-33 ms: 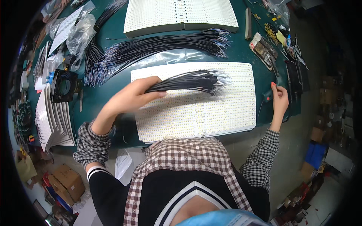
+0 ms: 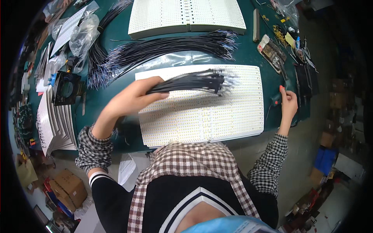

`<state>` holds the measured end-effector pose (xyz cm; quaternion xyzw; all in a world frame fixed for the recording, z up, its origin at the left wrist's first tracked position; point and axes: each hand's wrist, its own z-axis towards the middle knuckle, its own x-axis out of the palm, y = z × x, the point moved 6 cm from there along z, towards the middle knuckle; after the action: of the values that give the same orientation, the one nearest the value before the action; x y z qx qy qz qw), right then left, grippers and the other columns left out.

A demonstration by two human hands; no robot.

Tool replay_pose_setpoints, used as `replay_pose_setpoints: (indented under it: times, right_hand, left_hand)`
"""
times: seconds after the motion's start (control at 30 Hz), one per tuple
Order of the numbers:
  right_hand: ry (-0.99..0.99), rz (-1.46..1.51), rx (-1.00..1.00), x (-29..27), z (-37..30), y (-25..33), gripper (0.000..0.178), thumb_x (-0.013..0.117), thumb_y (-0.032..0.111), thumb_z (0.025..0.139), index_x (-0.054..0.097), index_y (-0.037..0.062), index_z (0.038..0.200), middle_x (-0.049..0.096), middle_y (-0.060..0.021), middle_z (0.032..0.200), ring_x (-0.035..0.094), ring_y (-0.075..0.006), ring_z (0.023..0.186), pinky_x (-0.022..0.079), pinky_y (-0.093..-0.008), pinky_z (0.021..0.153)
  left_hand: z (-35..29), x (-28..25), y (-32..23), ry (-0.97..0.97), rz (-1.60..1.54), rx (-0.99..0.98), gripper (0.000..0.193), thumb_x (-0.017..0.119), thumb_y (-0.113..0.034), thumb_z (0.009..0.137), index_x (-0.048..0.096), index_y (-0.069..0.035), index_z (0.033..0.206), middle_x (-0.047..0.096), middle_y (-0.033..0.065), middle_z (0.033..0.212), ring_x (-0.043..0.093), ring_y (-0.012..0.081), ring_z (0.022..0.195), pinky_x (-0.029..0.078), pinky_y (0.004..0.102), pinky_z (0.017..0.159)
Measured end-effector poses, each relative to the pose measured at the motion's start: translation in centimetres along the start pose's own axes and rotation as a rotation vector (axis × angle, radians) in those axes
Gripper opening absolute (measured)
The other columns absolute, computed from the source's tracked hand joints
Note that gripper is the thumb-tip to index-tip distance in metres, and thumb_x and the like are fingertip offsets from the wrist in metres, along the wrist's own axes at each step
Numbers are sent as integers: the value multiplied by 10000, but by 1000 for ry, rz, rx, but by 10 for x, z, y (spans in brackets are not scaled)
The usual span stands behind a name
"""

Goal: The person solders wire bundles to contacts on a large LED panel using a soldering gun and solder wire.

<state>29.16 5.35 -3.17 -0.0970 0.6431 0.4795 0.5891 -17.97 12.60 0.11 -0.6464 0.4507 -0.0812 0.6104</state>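
Observation:
My left hand (image 2: pixel 138 96) is closed around one end of a bundle of black wires (image 2: pixel 190 82). I hold it above a white panel (image 2: pixel 202 120) covered with rows of small yellowish dots, like an LED board. The bundle's free ends fan out to the right in pale, stripped tips, blurred by motion. At the right side of the table my right hand (image 2: pixel 288 104) is closed at the lower end of a dark-handled soldering iron (image 2: pixel 287 82). A red-orange spot shows at its fingertip. Just left of that hand lies a dark green object (image 2: pixel 276 99) with a red dot.
Beyond the panel lies a larger pile of black wires (image 2: pixel 167 44), and behind it a thick stack of white boards (image 2: pixel 186 17). Left are a black round-opening fixture (image 2: pixel 67 88), white sheets (image 2: pixel 58 120) and clear plastic bags (image 2: pixel 83 35). A stained box (image 2: pixel 271 52) sits at the right.
My left hand has shifted very slightly left, and the wire bundle's free end has risen a little. My right hand looks the same.

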Motion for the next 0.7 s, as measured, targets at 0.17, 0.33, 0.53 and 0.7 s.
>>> replay_pose_setpoints:
  times: [0.17,0.33,0.53,0.7]
  right_hand:
    - [7,-208,182,-5,12,-17,586,692,580,710,634,25,891,633,-80,706,610,-182,555,491,-339,607]
    - [141,-290,320,-10,0,-15,639,675,614,700,640,3,884,618,-85,599,615,-171,540,477,-282,582]
    - [209,-233,446,8,-4,-32,752,663,655,682,629,-28,993,635,-90,656,612,-162,537,479,-270,588]
    - [68,-71,436,14,-19,-36,803,642,661,693,607,-67,1028,652,-115,749,620,-170,548,481,-284,608]
  left_hand:
    - [-9,-57,-23,-228,109,67,176,603,-118,867,548,13,970,501,56,764,444,122,701,394,263,636]
    - [24,-90,-28,-298,192,160,183,603,-139,873,551,9,967,508,64,762,433,123,686,398,262,638]
    - [97,-74,35,-237,447,145,308,641,-242,855,593,-23,1066,609,113,851,593,228,788,468,309,728]
    - [112,-64,40,-496,626,240,311,664,-252,819,629,-54,1057,623,111,931,600,291,890,484,361,771]
